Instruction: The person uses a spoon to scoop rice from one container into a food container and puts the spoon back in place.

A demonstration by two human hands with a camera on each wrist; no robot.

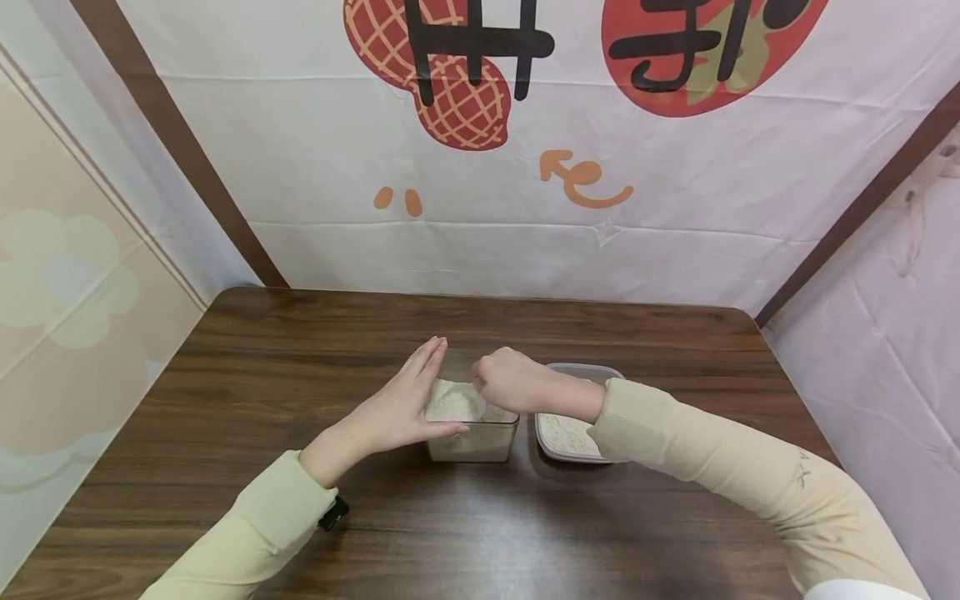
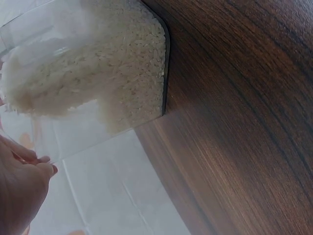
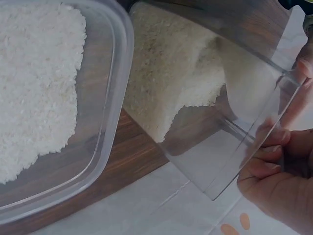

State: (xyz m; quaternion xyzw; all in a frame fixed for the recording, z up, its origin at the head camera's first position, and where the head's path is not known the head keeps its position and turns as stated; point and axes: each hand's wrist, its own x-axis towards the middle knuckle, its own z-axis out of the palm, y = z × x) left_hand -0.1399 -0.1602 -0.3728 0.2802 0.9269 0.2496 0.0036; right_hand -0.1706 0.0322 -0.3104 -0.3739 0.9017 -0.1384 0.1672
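A clear rectangular container [image 1: 472, 446] with rice [image 2: 132, 63] inside stands in the middle of the table. My left hand [image 1: 393, 408] grips it from the left, thumb along the near rim and fingers over the far side. Above its opening is my right hand [image 1: 513, 379], knuckles up and fingers curled. It holds a pale, rounded scoop [image 3: 249, 88] that dips into the container; the fist covers its handle. To the right, under my right forearm, sits a wider translucent tub [image 3: 120, 63], with white rice [image 3: 36, 83] spread over its bottom.
The dark wood-grain table [image 1: 247, 408] has rounded far corners. Behind it hangs a white printed cloth [image 1: 487, 250], with more fabric panels on both sides. A small black device [image 1: 333, 512] sits at my left cuff.
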